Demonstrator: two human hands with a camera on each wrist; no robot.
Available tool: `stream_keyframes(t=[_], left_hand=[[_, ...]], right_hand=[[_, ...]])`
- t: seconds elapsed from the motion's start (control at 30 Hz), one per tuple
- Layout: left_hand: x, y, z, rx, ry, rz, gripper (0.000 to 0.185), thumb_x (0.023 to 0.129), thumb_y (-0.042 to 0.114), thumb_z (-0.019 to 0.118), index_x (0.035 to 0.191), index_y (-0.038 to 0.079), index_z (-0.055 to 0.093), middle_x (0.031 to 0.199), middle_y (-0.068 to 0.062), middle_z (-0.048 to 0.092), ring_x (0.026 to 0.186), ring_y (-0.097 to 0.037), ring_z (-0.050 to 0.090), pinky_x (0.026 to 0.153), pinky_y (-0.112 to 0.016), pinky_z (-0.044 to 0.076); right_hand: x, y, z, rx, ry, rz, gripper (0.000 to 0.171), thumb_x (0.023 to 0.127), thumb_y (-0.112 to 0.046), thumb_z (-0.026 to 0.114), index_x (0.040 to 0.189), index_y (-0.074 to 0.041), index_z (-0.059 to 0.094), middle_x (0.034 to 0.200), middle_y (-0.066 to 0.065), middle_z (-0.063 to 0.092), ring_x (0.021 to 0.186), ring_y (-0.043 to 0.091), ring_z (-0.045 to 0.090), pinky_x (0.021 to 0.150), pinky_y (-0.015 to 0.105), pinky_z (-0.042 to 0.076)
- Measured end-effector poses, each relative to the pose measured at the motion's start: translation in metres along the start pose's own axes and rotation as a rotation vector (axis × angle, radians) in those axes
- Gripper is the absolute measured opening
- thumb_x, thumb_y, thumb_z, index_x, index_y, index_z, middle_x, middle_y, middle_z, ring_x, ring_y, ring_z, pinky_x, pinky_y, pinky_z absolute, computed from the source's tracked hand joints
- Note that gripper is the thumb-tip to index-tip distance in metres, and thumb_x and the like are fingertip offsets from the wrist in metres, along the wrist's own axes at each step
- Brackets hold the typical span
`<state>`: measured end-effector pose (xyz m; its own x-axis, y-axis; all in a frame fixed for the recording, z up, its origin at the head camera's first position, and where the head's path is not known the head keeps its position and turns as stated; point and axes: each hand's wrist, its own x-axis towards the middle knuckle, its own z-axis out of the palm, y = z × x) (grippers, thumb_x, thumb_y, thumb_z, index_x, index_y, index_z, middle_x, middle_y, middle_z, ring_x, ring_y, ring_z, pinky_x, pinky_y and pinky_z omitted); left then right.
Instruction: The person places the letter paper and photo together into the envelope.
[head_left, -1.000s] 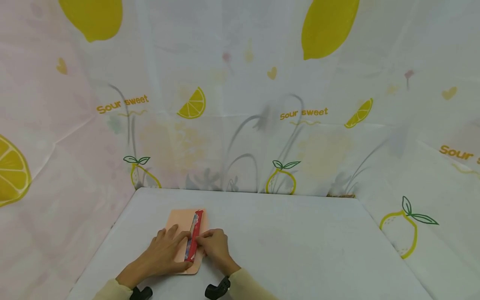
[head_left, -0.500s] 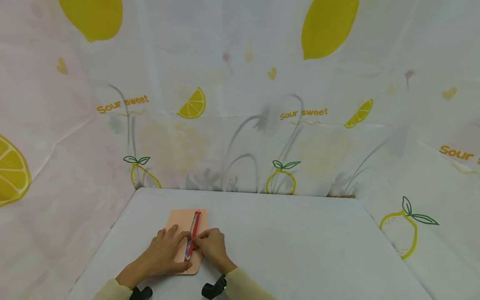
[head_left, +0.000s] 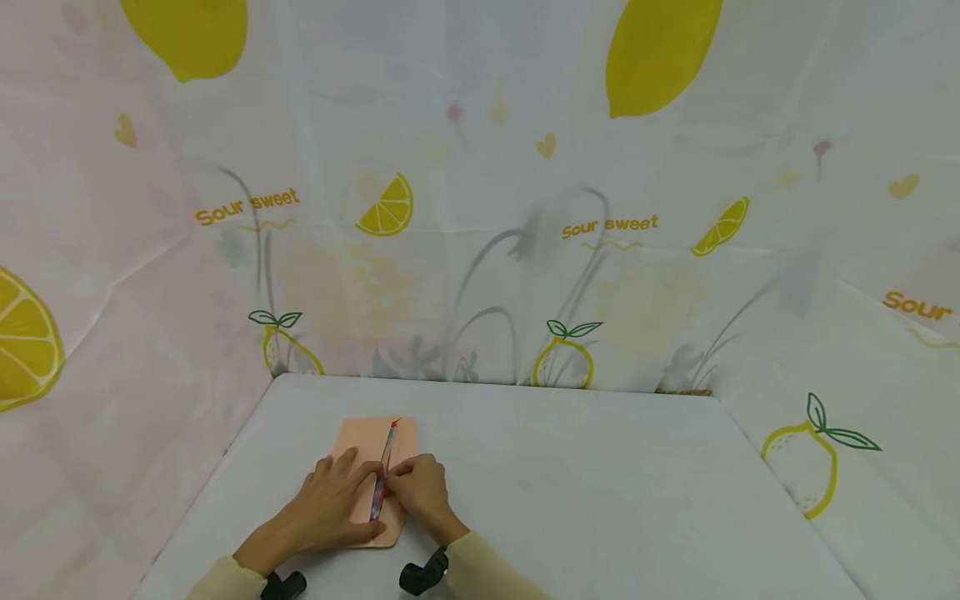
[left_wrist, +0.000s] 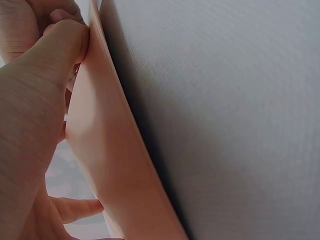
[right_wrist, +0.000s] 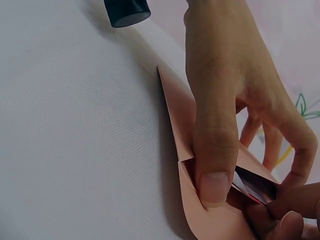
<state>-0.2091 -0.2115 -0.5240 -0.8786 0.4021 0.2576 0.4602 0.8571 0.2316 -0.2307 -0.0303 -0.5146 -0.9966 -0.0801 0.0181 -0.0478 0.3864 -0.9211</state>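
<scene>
A peach folder (head_left: 363, 435) with a slit-like pocket lies on the white table. Along the slit shows a narrow red-and-blue printed strip (head_left: 388, 446), mostly hidden below the peach cover. My left hand (head_left: 322, 508) rests spread on the folder, its index finger and thumb beside the strip. In the right wrist view, the left thumb (right_wrist: 215, 185) presses at the lip of the pocket, whose inside looks dark. My right hand (head_left: 426, 492), fingers curled, pinches the strip from the right side. Its fingertips (right_wrist: 287, 225) meet the red edge at the pocket's mouth.
The white table (head_left: 600, 483) extends to the right of the folder. A lemon-printed cloth (head_left: 480, 275) hangs behind and at both sides. Black wrist devices (head_left: 423, 573) sit by both sleeves, close to the tabletop.
The visible red area has shrunk from a wide band to a thin line as it slid left into the pocket. My right hand has shifted slightly left; the left hand stays put.
</scene>
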Motion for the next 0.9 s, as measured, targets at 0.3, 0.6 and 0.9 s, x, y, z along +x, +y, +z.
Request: stream_keyframes(t=[0.3, 0.6, 0.9], left_hand=[[0.0007, 0.0016, -0.0037, -0.003, -0.008, 0.001, 0.069, 0.075, 0.069, 0.079, 0.129, 0.032, 0.056, 0.138, -0.027, 0.049, 0.108, -0.049, 0.051, 0.077, -0.064, 0.047], [-0.0004, 0.0026, -0.0060, -0.012, -0.018, 0.002, 0.068, 0.075, 0.070, 0.079, 0.127, 0.034, 0.055, 0.138, -0.027, 0.049, 0.107, -0.049, 0.051, 0.076, -0.064, 0.046], [0.0002, 0.0030, -0.0067, -0.013, -0.030, -0.001, 0.068, 0.075, 0.070, 0.078, 0.128, 0.034, 0.055, 0.139, -0.026, 0.049, 0.107, -0.049, 0.052, 0.077, -0.065, 0.046]], right_hand=[[0.0025, 0.0010, 0.0020, -0.021, -0.001, 0.009, 0.012, 0.082, -0.004, 0.074, 0.073, -0.010, 0.078, 0.056, -0.007, 0.067, 0.039, 0.001, 0.041, 0.040, 0.017, 0.031], [0.0054, 0.0054, 0.0040, -0.011, -0.013, 0.020, 0.013, 0.083, -0.006, 0.075, 0.071, -0.010, 0.076, 0.055, -0.008, 0.065, 0.042, 0.003, 0.044, 0.041, 0.018, 0.033], [0.0030, 0.0040, -0.0007, 0.001, -0.025, -0.007, 0.009, 0.081, -0.004, 0.075, 0.074, -0.009, 0.078, 0.058, -0.006, 0.068, 0.044, 0.002, 0.047, 0.042, 0.018, 0.033]])
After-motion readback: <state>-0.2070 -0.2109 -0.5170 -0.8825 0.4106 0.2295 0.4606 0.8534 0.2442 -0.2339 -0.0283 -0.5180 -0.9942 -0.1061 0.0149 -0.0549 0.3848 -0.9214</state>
